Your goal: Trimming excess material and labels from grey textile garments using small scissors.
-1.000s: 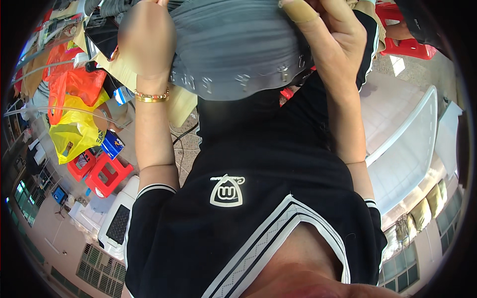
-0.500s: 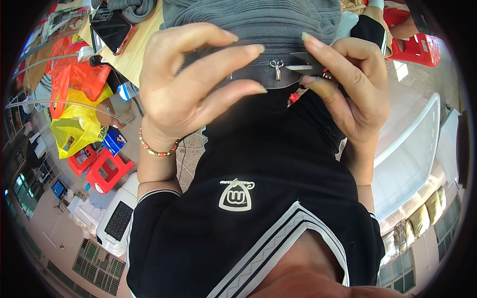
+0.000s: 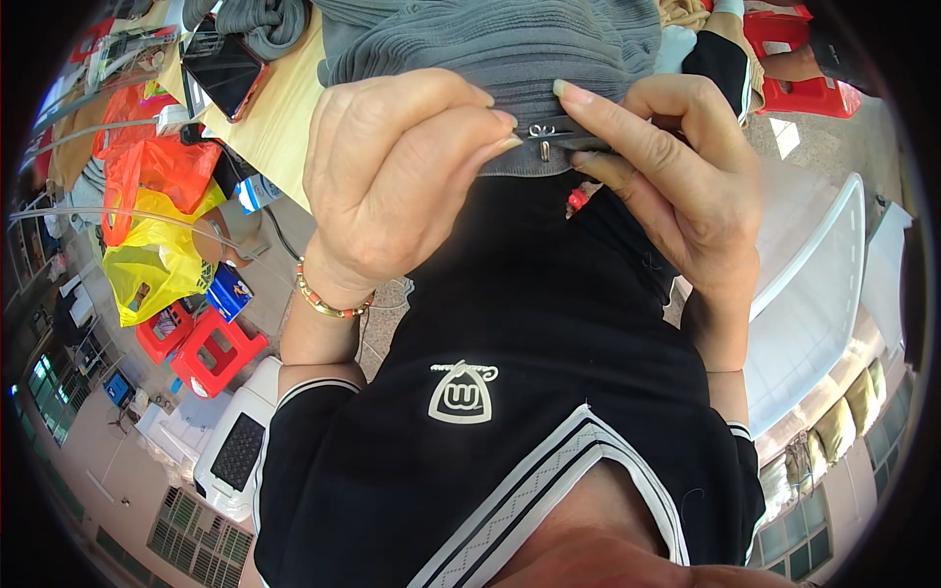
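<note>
Garment (image 3: 510, 59) before the person, its hook fastener (image 3: 545, 150) at the near edge between left hand (image 3: 387, 186) and right hand (image 3: 686, 176), scissors (image 3: 569, 135) in the latter.
At left, a phone (image 3: 223, 78) lies on a table (image 3: 294, 127) along its left edge; beyond that edge are two plastic bags (image 3: 172, 171), with two stools (image 3: 216, 353) nearer the person. Another stool (image 3: 809, 93) stands far right.

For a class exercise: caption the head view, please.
Left hand pinched beside a silver metal hook on a grey ribbed-fabric garment; right hand holding a slim dark metal tool.
</note>
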Available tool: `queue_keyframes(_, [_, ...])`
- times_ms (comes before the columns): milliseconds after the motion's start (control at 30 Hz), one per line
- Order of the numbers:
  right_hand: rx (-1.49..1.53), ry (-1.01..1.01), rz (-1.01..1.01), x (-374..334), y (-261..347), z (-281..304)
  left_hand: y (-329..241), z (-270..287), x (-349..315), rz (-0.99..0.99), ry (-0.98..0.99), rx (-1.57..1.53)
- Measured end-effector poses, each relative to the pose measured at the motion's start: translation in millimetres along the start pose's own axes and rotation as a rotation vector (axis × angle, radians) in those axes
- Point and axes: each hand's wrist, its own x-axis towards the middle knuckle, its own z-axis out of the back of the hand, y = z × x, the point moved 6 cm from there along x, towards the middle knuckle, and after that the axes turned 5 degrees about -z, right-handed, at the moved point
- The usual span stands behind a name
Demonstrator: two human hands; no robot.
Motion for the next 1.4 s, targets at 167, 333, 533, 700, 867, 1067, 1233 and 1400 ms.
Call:
queue_keyframes(167, [-0.004,-0.009,-0.015,1.3,2.9,-0.7,-1.2,3.3,2.4,-0.008,-0.007,0.005])
queue_keyframes(333, [-0.041,-0.031,0.018,2.3,5.2,-2.6,-1.5,0.9,1.5,-0.012,-0.001,0.059])
queue_keyframes(533, [0.191,-0.085,0.024,-4.1,-12.9,10.4,-13.2,6.5,11.8,0.05,0.073,-0.093])
queue_keyframes(700, [0.076,-0.152,-0.155,-16.3,-29.5,28.8,-20.0,0.0,19.8,0.076,0.159,-0.068])
queue_keyframes(867, [0.271,-0.143,-0.263,-31.2,-39.4,21.3,-20.8,-14.9,25.3,0.016,0.276,0.132])
queue_keyframes(1067, [0.313,-0.14,-0.168,-35.1,-38.8,12.4,-26.6,-17.3,27.0,-0.099,0.152,0.136])
queue_keyframes(1233, [0.284,-0.17,-0.198,-37.5,-41.9,9.9,-23.3,-23.7,29.5,-0.073,0.156,0.061])
queue_keyframes(1400, [0.319,-0.151,-0.181,-34.6,-41.0,3.3,-22.9,-27.6,28.1,-0.04,0.118,0.002])
